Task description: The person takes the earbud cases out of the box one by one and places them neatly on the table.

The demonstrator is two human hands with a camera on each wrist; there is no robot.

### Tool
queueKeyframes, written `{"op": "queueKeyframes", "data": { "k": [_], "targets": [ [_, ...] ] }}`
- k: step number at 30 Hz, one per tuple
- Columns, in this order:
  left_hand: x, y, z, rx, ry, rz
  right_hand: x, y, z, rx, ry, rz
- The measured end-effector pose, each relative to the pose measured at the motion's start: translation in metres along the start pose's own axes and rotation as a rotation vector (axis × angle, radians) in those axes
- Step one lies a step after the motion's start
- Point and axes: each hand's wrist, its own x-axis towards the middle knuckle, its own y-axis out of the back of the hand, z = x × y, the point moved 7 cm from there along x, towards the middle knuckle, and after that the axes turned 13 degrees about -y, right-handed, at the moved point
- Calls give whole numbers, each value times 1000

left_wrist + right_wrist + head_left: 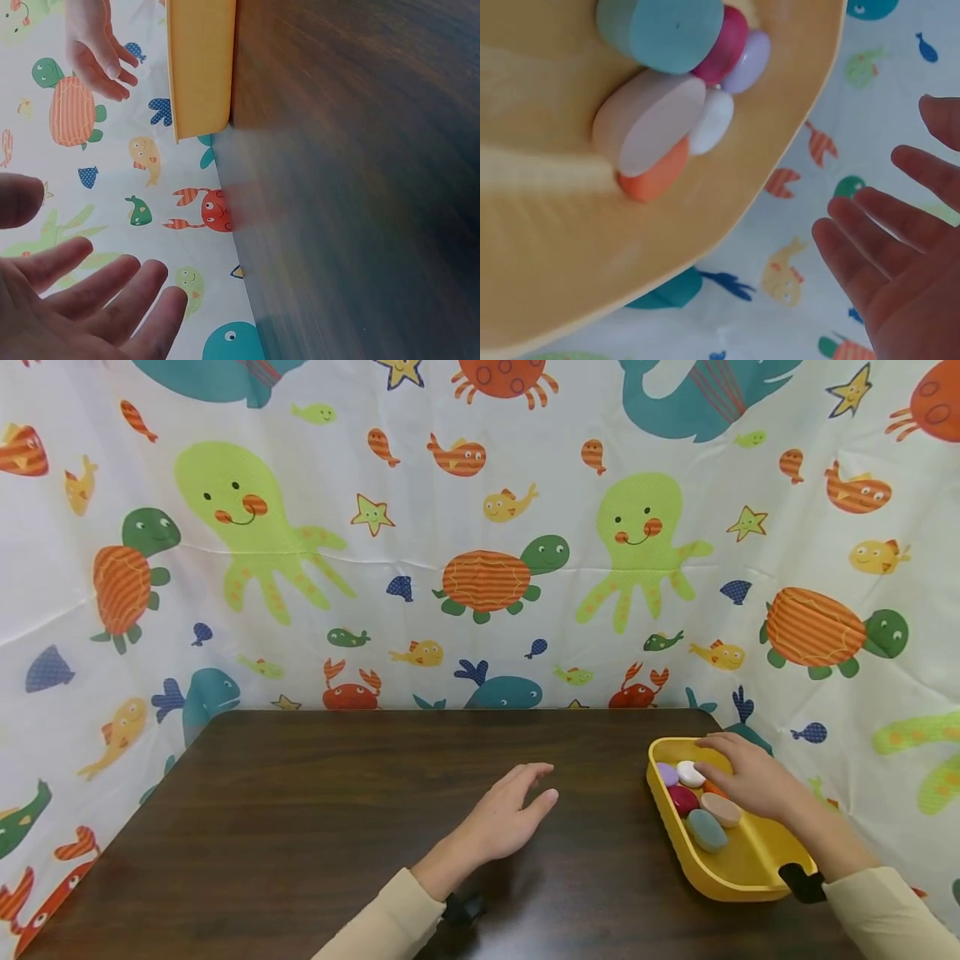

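Observation:
Over the right end of the dark table, my right hand hovers above a yellow bin, its fingers loosely extended and holding nothing. Grouped at the bin's far left part are smooth rounded pieces: a teal one, a beige one, a magenta one, a lavender one, a white one and an orange one. The right hand partly hides the orange piece in the head view. Above the table's middle, left of the bin, my left hand is held with relaxed fingers around nothing.
A white curtain printed with sea animals hangs behind the table and along both sides. The bin's raised wall stands near the table's right edge. Dark wrist gear shows beneath the left sleeve.

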Motion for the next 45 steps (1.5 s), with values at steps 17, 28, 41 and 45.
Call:
{"op": "queueKeyframes", "data": {
  "k": [17,28,41,45],
  "targets": [
    [5,-10,5,-11,-21,-45,6,6,35,53,-61,-9],
    [11,-18,7,-18,2,-58,5,2,58,97,-145,-44],
    [15,-23,10,-18,-3,-58,-1,-2,75,132,-189,-65],
    [16,-24,10,-21,0,-57,-2,-3,80,126,-203,-80]
  ]
}}
